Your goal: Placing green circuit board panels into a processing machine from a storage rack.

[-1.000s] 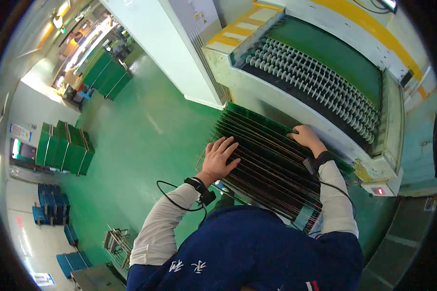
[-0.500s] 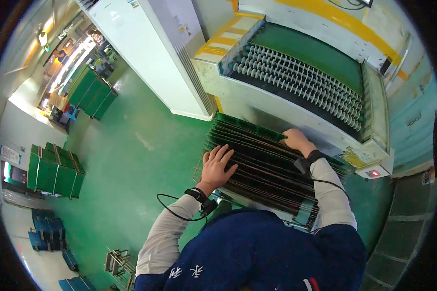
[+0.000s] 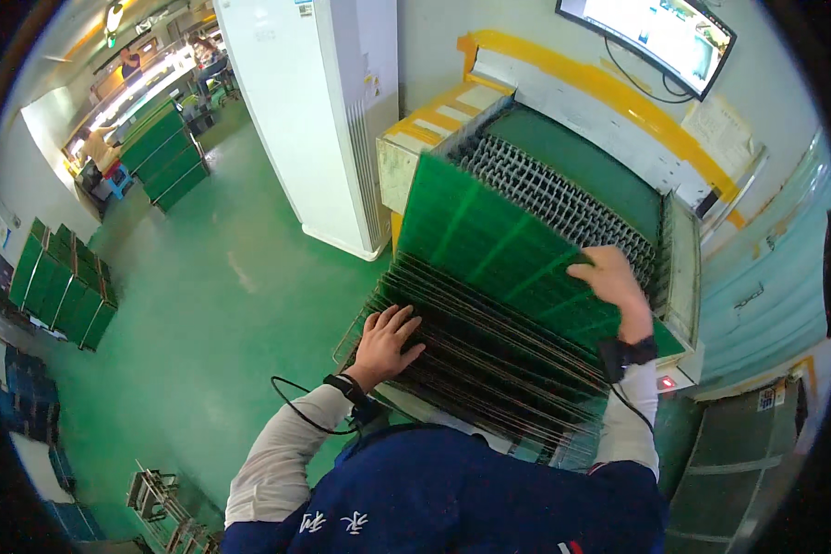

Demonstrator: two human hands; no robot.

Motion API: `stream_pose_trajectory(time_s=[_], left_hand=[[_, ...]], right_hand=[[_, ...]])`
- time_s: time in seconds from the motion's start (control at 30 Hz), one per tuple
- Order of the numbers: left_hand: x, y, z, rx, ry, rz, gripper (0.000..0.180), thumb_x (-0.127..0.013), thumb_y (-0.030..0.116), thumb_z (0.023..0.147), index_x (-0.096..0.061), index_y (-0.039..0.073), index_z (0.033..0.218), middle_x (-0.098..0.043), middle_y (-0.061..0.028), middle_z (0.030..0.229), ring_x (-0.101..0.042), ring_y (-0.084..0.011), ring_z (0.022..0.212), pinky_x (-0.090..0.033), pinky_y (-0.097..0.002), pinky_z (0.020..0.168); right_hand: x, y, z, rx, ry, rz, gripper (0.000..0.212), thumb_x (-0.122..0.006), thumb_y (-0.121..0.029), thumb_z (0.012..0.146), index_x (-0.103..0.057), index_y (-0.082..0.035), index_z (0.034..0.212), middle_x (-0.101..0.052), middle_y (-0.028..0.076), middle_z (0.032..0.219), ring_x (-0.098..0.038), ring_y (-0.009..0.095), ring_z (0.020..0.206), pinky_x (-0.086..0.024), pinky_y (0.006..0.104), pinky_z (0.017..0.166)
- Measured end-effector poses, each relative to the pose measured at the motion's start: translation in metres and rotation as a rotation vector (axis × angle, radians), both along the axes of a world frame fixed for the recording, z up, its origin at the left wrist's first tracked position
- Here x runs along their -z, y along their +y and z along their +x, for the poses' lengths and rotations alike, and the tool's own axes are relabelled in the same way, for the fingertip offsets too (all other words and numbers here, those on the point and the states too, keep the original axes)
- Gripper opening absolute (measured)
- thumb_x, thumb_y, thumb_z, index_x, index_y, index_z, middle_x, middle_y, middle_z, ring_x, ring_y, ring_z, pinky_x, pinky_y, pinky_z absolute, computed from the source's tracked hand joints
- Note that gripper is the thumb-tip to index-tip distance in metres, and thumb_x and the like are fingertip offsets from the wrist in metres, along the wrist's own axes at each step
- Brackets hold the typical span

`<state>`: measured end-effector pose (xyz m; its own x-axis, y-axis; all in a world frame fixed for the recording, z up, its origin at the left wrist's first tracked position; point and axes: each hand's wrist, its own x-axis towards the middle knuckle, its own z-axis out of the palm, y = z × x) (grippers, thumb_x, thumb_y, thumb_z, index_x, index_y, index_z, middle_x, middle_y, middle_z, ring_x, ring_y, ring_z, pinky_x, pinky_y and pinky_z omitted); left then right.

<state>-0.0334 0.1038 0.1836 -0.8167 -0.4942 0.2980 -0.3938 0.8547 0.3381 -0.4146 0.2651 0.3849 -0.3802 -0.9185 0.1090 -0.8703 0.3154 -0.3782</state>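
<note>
My right hand (image 3: 613, 280) pinches the upper edge of a large green circuit board panel (image 3: 489, 240). The panel stands tilted above a rack (image 3: 349, 337) packed with several upright panels; I cannot tell whether its lower edge is still between them. Fingers spread, my left hand (image 3: 385, 346) rests on the top edges of the racked panels at the left. Directly behind the raised panel, a roller conveyor (image 3: 545, 185) with rows of grey wheels is partly hidden by it.
A tall white cabinet (image 3: 295, 120) stands left of the conveyor, and a screen (image 3: 656, 42) hangs on the wall above. More stacked green panels (image 3: 63, 286) stand at far left. A metal frame (image 3: 162, 503) sits on the floor at lower left. People work at a distant lit bench.
My right hand has lifted a green panel up from the rack, so its broad face now shows before the conveyor. My left hand stays on the rack. The view has tilted up, bringing the screen in.
</note>
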Motion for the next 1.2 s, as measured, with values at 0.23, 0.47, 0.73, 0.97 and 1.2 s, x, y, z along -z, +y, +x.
stream_pose_trajectory(time_s=[0.23,0.47,0.73,0.97,1.2], left_hand=[[0.005,-0.005,0.002,-0.006,-0.004,0.017,0.058,-0.065,0.045,0.090,-0.057,0.013,0.138,-0.049,-0.0111,0.149,-0.040,-0.0342,0.140,-0.028,-0.0527,0.115],[0.001,-0.002,-0.003,0.008,-0.015,0.014,0.057,-0.068,0.043,0.089,-0.058,0.013,0.136,-0.049,-0.0102,0.149,-0.041,-0.0345,0.139,-0.029,-0.0537,0.115],[-0.007,-0.003,-0.008,0.025,-0.019,0.019,0.056,-0.067,0.043,0.090,-0.058,0.013,0.136,-0.049,-0.0112,0.148,-0.042,-0.0350,0.139,-0.029,-0.0535,0.113],[-0.009,-0.005,-0.011,0.012,-0.052,0.047,0.057,-0.065,0.045,0.091,-0.057,0.014,0.138,-0.048,-0.0117,0.149,-0.040,-0.0351,0.140,-0.027,-0.0531,0.114],[-0.011,-0.006,-0.018,0.001,-0.080,0.049,0.058,-0.066,0.045,0.090,-0.057,0.015,0.138,-0.048,-0.0099,0.150,-0.039,-0.0341,0.140,-0.026,-0.0535,0.116]], right_hand=[[-0.083,0.053,0.000,0.287,-0.743,-0.999,0.024,-0.066,-0.008,0.091,-0.068,0.003,0.112,-0.070,0.008,0.106,-0.067,0.018,0.091,-0.053,0.0307,0.080],[-0.031,0.066,-0.040,0.190,-1.210,-1.288,0.031,-0.063,-0.004,0.095,-0.061,-0.007,0.126,-0.064,0.011,0.124,-0.064,0.024,0.109,-0.054,0.0411,0.093],[0.088,0.020,0.013,0.248,-1.626,-1.137,0.017,-0.062,-0.009,0.098,-0.059,-0.005,0.114,-0.066,0.010,0.111,-0.064,0.026,0.094,-0.056,0.0421,0.082],[0.138,-0.007,0.049,0.454,-1.850,-1.056,0.013,-0.069,-0.011,0.095,-0.058,-0.005,0.100,-0.061,0.008,0.096,-0.061,0.026,0.087,-0.055,0.0441,0.088],[0.184,-0.025,0.044,0.533,-2.070,-0.984,0.012,-0.067,-0.012,0.096,-0.059,-0.005,0.102,-0.062,0.009,0.099,-0.063,0.027,0.088,-0.056,0.0409,0.089]])
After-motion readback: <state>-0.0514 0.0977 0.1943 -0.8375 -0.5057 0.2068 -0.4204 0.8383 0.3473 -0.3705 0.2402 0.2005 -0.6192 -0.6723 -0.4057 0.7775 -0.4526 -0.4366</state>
